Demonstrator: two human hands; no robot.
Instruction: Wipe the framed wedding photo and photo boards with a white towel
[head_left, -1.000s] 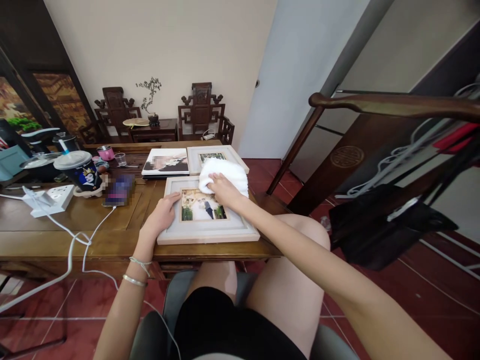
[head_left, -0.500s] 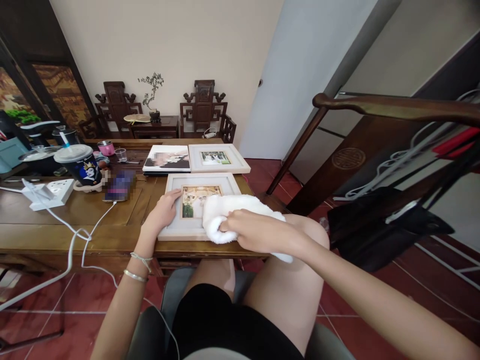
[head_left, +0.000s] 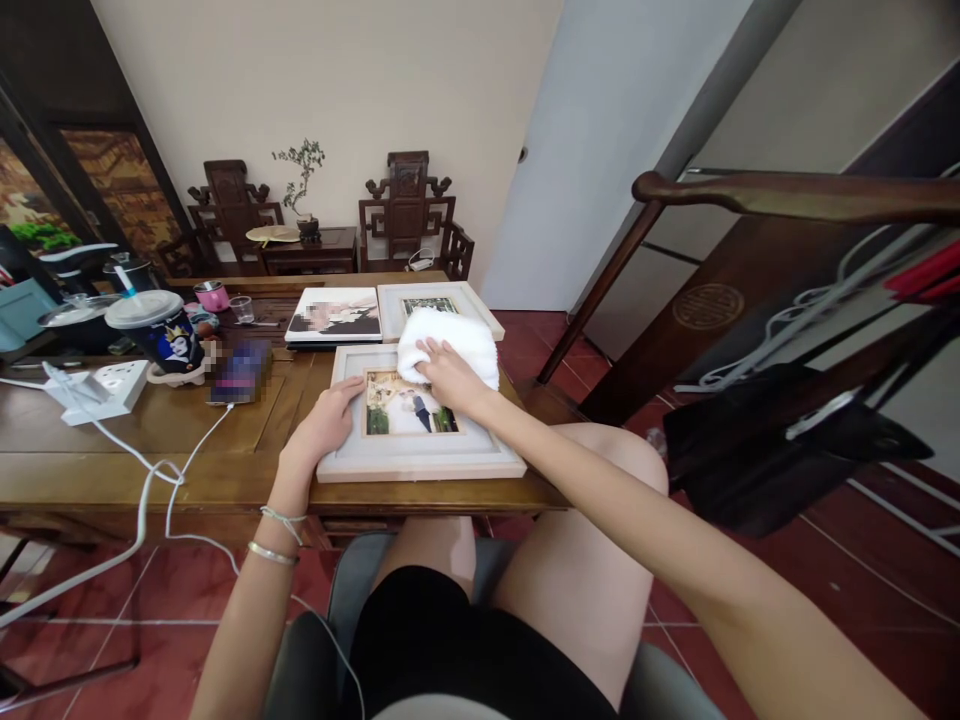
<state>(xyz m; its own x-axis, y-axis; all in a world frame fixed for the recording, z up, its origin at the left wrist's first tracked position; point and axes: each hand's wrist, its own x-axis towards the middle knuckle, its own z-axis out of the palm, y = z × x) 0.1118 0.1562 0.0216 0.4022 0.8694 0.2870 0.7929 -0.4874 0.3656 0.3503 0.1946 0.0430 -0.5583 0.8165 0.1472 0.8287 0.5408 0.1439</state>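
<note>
A light wooden picture frame point(head_left: 420, 468) with a small photo in its middle lies flat near the table's front edge. On its left border, my left hand point(head_left: 330, 420) grips the side, fingers over the rim. My right hand point(head_left: 454, 378) holds a fluffy white cloth point(head_left: 450, 340) bunched against the frame's upper right part. The cloth hides that corner and overlaps part of a second picture frame point(head_left: 480, 312) lying behind.
A stack with a photo cover point(head_left: 334, 312) sits behind on the wooden table point(head_left: 247, 470). To the left are a phone point(head_left: 238, 372), a lidded cup point(head_left: 161, 330), and a white power strip point(head_left: 101, 388) with cables. A wooden chair point(head_left: 787, 197) stands at right.
My right hand has moved the white cloth from the frame's lower right up to its upper right, uncovering the photo. My left hand stays on the left border.
</note>
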